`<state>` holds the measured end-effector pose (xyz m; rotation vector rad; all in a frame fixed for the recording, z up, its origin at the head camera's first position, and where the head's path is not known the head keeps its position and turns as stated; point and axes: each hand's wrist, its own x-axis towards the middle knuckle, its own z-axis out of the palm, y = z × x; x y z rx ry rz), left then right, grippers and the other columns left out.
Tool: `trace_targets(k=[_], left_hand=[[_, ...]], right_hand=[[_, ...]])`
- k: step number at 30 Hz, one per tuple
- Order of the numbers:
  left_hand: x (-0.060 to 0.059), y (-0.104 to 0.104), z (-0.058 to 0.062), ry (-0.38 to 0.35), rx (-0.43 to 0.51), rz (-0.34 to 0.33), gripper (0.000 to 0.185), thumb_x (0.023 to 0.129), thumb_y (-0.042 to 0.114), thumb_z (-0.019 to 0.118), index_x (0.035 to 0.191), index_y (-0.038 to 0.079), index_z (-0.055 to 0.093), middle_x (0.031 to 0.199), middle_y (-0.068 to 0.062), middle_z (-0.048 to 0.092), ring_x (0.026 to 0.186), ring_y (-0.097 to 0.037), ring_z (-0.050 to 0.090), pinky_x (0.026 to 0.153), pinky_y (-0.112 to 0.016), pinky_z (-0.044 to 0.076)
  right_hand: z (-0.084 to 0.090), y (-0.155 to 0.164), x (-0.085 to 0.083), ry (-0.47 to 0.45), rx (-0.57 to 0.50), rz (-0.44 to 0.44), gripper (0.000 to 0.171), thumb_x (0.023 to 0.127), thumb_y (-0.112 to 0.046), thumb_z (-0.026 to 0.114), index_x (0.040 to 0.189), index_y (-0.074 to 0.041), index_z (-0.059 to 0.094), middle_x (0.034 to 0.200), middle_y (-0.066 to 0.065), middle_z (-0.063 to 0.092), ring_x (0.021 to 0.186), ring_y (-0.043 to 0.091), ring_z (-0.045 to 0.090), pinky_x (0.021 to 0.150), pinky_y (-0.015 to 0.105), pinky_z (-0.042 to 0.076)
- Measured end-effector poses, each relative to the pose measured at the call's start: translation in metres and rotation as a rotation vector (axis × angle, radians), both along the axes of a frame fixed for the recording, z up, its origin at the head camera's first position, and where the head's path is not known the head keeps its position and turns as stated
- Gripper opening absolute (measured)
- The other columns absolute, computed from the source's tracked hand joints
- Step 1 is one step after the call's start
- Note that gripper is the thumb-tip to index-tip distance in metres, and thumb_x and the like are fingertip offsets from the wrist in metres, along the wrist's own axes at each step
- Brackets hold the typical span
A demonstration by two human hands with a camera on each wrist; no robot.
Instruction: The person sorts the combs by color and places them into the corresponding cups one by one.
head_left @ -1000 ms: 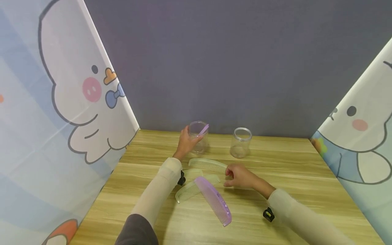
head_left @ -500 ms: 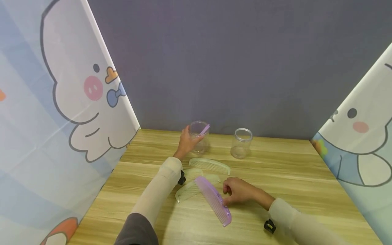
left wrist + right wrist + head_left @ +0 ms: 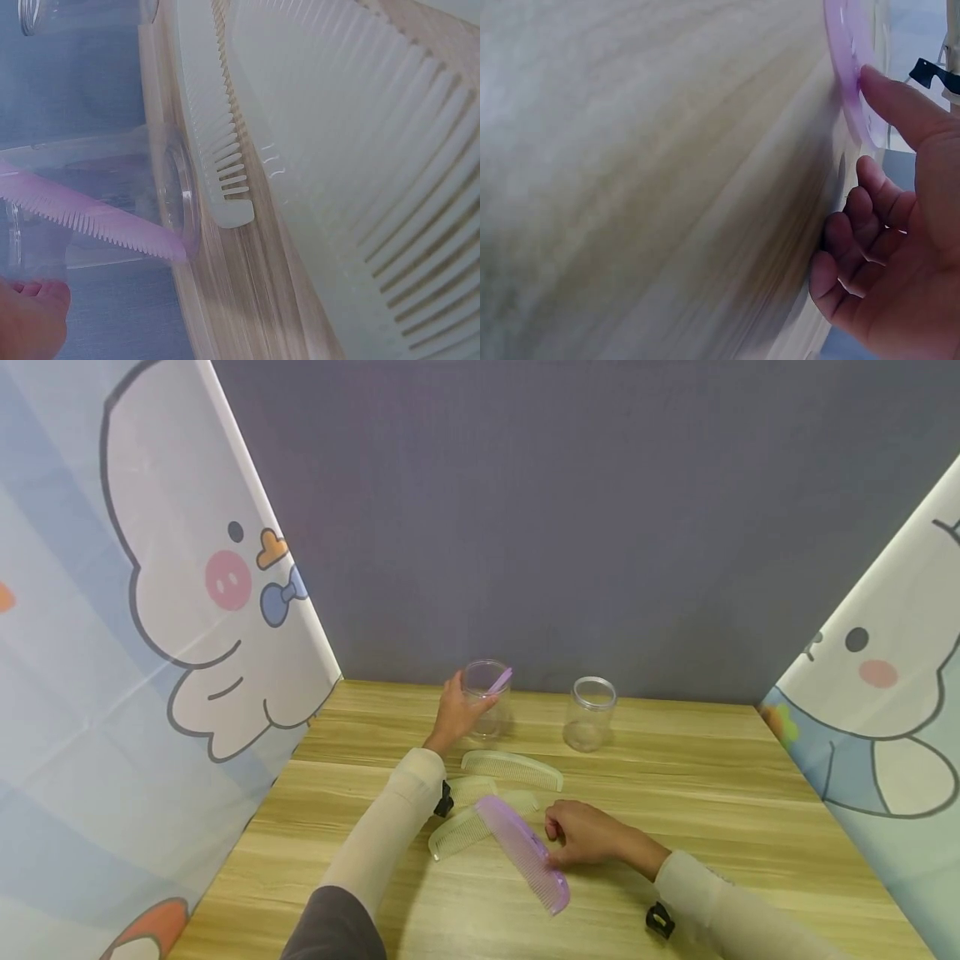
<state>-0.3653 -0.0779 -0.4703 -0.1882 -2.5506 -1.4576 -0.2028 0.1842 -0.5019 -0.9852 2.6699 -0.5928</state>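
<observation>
Left hand [image 3: 455,714] grips the clear plastic jar [image 3: 486,697]; right hand [image 3: 583,833], fingers loosely curled, touches the flat purple plastic comb [image 3: 525,853] on the tabletop [image 3: 712,793].

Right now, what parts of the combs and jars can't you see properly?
- Head view: the left hand covers one side of the left jar.
- Head view: the purple comb overlaps the pale combs, hiding where they cross.
- Right wrist view: the right hand touches the purple comb, cut off by the top edge.
- Right wrist view: the table is blurred.

Soft even light, faint shadows, head view sharp, both wrist views blurred close-up.
</observation>
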Motion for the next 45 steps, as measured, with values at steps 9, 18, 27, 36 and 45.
trace_targets(k=[9,18,27,36,45], left_hand=[[0.001,0.000,0.000,-0.003,0.006,-0.005,0.100,0.086,0.045,0.080,0.158,0.002,0.027,0.151,-0.023,0.041,0.140,-0.041,0.044,0.117,-0.055,0.040],[0.001,0.000,0.001,-0.001,-0.001,-0.002,0.099,0.086,0.044,0.080,0.158,0.001,0.027,0.151,-0.023,0.042,0.140,-0.040,0.045,0.117,-0.055,0.041],[0.002,0.000,0.002,0.013,-0.015,-0.001,0.098,0.086,0.044,0.080,0.157,0.000,0.028,0.149,-0.025,0.043,0.139,-0.042,0.046,0.116,-0.055,0.041],[0.001,0.000,0.001,0.015,-0.019,0.001,0.098,0.087,0.044,0.080,0.157,-0.001,0.027,0.149,-0.025,0.042,0.139,-0.042,0.046,0.117,-0.054,0.041],[0.002,0.001,0.002,0.009,-0.025,0.005,0.098,0.087,0.044,0.080,0.157,0.000,0.028,0.149,-0.025,0.043,0.139,-0.042,0.046,0.117,-0.054,0.041]], right_hand=[[0.003,0.016,-0.008,0.019,-0.041,-0.021,0.024,0.085,-0.029,0.082,0.092,-0.014,0.064,0.083,-0.006,0.053,0.073,0.001,0.043,0.063,0.020,0.040],[0.003,0.019,-0.004,0.079,-0.013,-0.055,0.049,0.080,-0.049,0.084,0.102,-0.009,0.067,0.089,-0.005,0.056,0.077,0.003,0.045,0.066,0.023,0.044],[-0.004,0.015,0.007,0.111,0.029,-0.078,0.067,0.062,-0.053,0.093,0.102,-0.010,0.061,0.092,-0.006,0.054,0.080,0.006,0.046,0.068,0.024,0.045],[-0.006,0.019,0.008,0.140,-0.024,-0.127,0.048,0.068,-0.034,0.091,0.099,-0.008,0.064,0.091,-0.005,0.060,0.077,0.004,0.051,0.065,0.023,0.048],[-0.002,0.025,0.005,0.156,-0.049,-0.142,0.044,0.066,-0.029,0.087,0.101,-0.010,0.067,0.090,-0.005,0.060,0.076,0.004,0.051,0.064,0.021,0.047]])
